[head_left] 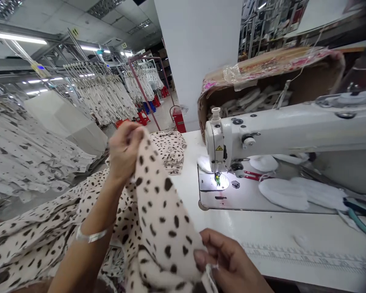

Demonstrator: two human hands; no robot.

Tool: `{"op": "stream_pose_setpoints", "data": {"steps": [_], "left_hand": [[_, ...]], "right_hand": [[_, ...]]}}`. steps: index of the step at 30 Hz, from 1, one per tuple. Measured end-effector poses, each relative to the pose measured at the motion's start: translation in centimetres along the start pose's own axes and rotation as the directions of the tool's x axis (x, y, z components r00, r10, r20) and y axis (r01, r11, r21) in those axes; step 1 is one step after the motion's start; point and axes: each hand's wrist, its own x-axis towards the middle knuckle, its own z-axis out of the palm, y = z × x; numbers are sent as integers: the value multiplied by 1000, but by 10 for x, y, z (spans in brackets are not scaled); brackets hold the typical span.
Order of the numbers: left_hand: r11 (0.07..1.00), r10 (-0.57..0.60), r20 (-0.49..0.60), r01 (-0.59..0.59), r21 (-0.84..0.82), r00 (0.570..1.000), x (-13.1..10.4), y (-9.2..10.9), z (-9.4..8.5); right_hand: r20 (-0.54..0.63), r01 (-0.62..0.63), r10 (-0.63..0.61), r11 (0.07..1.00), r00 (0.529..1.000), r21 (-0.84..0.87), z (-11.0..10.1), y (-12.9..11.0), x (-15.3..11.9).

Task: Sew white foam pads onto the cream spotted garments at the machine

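1. Head view: soft, pale fabric [161,219] with irregular dark spots drapes in loose folds from centre to lower left.
2. Left of centre, the left hand [122,156] pinches its top edge, fingers closed, the fabric below them.
3. Lower right of centre, the right hand [228,256] grips its edge between thumb and curled fingers.
4. A glossy white sewing machine [286,128] stands right.

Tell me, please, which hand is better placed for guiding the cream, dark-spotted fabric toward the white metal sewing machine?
The right hand seems better placed: it pinches the edge of the fabric, nearer the sewing machine. The left hand holds the fabric raised, farther left.
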Motion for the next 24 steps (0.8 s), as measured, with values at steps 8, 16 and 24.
{"op": "stream_pose_setpoints", "data": {"steps": [8, 16, 24], "left_hand": [[977, 79, 748, -201, 74, 659, -32, 7, 118], [976, 153, 909, -202, -78, 388, -98, 13, 96], [974, 221, 898, -34, -225, 380, -69, 2, 147]], "right_hand": [[-14, 120, -694, 145, 720, -982, -72, 21, -5], [399, 340, -628, -220, 668, -914, -83, 13, -3], [342, 307, -668, -175, 661, -935, -95, 11, 1]]}}
